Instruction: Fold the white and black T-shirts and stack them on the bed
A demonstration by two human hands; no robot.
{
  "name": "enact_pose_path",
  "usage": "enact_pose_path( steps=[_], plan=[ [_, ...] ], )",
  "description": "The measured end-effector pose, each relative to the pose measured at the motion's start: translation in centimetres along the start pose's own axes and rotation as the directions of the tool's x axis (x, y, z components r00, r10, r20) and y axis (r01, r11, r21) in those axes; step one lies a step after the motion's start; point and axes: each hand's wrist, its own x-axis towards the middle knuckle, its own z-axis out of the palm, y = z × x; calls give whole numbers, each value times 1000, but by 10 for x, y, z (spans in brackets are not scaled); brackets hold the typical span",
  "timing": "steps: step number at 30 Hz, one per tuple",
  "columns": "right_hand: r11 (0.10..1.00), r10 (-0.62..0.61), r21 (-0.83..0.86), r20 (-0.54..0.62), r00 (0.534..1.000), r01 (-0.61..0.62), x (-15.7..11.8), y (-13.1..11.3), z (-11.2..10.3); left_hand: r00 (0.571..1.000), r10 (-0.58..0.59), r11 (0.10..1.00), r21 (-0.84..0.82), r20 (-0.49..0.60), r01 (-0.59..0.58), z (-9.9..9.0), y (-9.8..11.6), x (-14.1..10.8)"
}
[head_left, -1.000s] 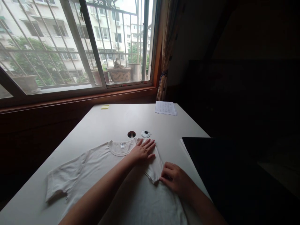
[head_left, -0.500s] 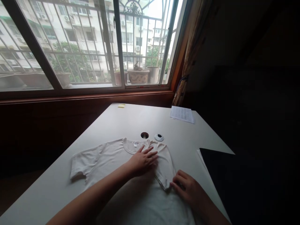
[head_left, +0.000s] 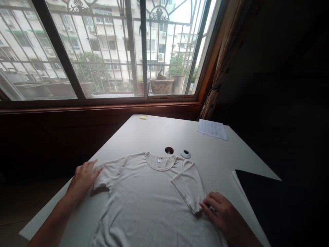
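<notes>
A white short-sleeved T-shirt (head_left: 154, 192) lies spread on the white table (head_left: 164, 132), its neckline with a small tag pointing away from me. The sleeve on the right is folded inward over the body. My left hand (head_left: 83, 176) is at the end of the left sleeve, fingers apart, thumb and fingertips by the cuff. At the outer corner of the folded sleeve, my right hand (head_left: 217, 208) has its thumb and fingers pinched on the fabric.
Beyond the collar are a round hole (head_left: 169, 150) and its loose cover (head_left: 185, 153). Papers (head_left: 212, 129) and a yellow sticky note (head_left: 143, 117) lie at the far edge. A dark flat item (head_left: 262, 195) is on the right. A barred window stands behind.
My left hand has moved from the folded sleeve near the collar across to the left sleeve. My right hand stays at the folded sleeve's corner. The view has shifted left.
</notes>
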Motion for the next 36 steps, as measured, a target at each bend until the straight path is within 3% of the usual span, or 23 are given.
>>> enact_pose_path(
  steps=[3,6,13,17,20,22,25,29,32,34,36],
  plan=[
    [999,-33,-6,14,999,34,6,-11,-1,987,-145,988,55,63,142,1,-28,-7],
    [998,-52,23,85,995,50,13,-33,-1,982,-156,987,46,110,152,4,-30,-2],
    [981,-178,120,230,957,153,35,-95,8,960,-192,978,-39,202,204,1,0,23],
    [959,-228,222,250,941,174,55,-123,14,962,-168,955,-207,216,213,-7,14,23],
    [940,-190,328,291,938,88,74,-139,21,978,-161,920,-339,134,197,-14,23,19],
    [911,-142,412,315,939,0,89,-147,30,993,-114,913,-389,43,121,-21,31,16],
    [780,-77,599,379,922,-181,115,-155,48,998,6,916,-400,-62,-31,-32,52,14],
    [373,11,795,511,859,-478,151,-168,76,974,209,872,-434,-88,-226,-44,97,7],
    [127,44,807,577,816,-577,175,-179,94,929,368,760,-564,-34,-322,-50,130,-7],
    [154,82,805,568,819,-573,188,-184,106,895,445,687,-635,-17,-353,-54,142,-19],
    [303,133,788,522,843,-536,198,-185,117,897,441,654,-671,-37,-350,-58,141,-30]
  ],
)
